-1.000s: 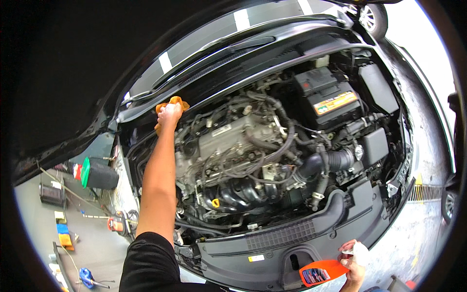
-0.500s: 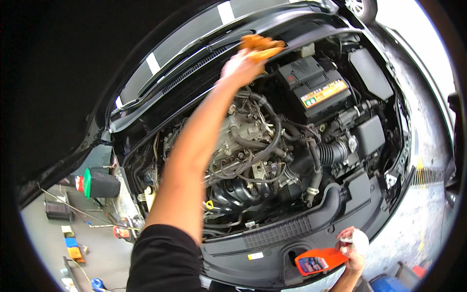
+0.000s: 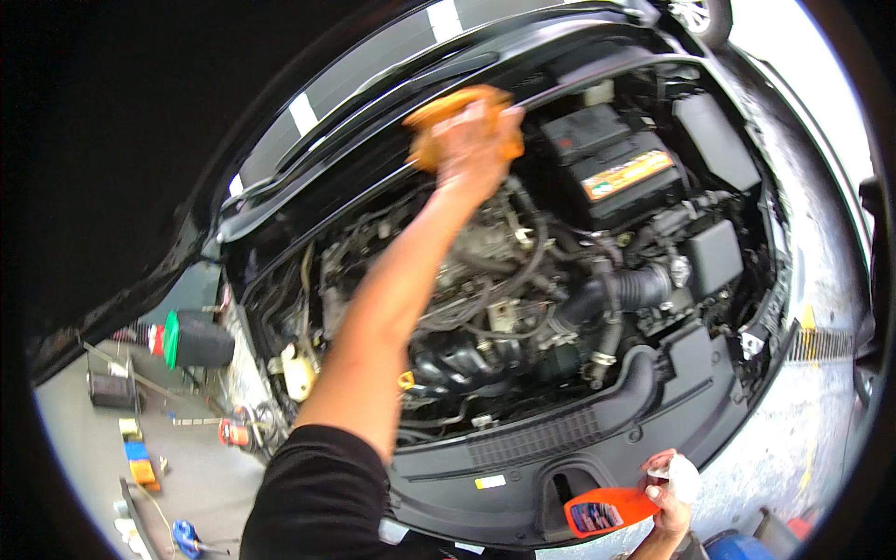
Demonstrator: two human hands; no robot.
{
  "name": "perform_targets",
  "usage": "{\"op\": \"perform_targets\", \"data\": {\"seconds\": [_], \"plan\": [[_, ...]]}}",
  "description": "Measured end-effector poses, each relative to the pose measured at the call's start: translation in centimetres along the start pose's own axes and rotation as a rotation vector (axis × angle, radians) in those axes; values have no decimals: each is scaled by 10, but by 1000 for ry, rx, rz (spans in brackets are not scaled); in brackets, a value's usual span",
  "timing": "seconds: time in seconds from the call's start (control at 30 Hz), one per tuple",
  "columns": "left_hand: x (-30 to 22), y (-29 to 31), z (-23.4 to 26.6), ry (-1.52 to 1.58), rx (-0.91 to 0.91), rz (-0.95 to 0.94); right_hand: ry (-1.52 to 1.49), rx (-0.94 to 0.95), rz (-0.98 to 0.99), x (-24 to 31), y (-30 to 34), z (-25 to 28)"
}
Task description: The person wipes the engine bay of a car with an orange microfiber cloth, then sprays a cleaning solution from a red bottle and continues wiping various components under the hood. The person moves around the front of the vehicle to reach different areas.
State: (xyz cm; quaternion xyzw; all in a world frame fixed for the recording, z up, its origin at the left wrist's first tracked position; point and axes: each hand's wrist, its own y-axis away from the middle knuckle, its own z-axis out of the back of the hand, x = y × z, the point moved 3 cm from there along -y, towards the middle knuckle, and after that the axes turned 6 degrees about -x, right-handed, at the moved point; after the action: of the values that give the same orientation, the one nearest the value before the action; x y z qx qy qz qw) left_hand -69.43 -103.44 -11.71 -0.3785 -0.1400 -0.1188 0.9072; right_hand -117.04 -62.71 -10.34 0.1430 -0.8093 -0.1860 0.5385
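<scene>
My left hand point(image 3: 474, 154) presses an orange cloth point(image 3: 435, 119) against the black cowl edge at the back of a car's engine bay. Motion smears the cloth and the fingers a little, and the palm side is hidden. Low on the right, my right hand point(image 3: 671, 516) grips an orange spray bottle point(image 3: 627, 505) by its white trigger head point(image 3: 684, 481). The bottle lies on its side over the black front panel point(image 3: 532, 455), its labelled body toward the left. Beneath my left forearm is the engine point(image 3: 485, 308), with its hoses and black intake pipes.
A black battery point(image 3: 611, 173) sits right of my left hand. The raised hood point(image 3: 121, 140) fills the upper left. At the left are a dark bin with a green rim point(image 3: 201, 338) and several small tools on a grey surface. A floor drain point(image 3: 821, 345) lies at the right.
My left hand has moved the orange cloth leftward and slightly down along the cowl edge. My right hand and the spray bottle have hardly moved.
</scene>
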Motion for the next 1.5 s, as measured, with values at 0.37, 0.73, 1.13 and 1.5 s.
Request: {"op": "perform_targets", "data": {"seconds": [0.37,0.73,1.13,1.5], "plan": [[205,209,125,83,321,-27,282,44,31,42,43,-30],[179,271,266,1204,101,1162,347,-283,122,13,240,5],[-65,190,512,2336,4,1314,291,-365,201,52,384,71],[-384,143,515,2355,537,1521,366,-421,276,155,402,304]]}}
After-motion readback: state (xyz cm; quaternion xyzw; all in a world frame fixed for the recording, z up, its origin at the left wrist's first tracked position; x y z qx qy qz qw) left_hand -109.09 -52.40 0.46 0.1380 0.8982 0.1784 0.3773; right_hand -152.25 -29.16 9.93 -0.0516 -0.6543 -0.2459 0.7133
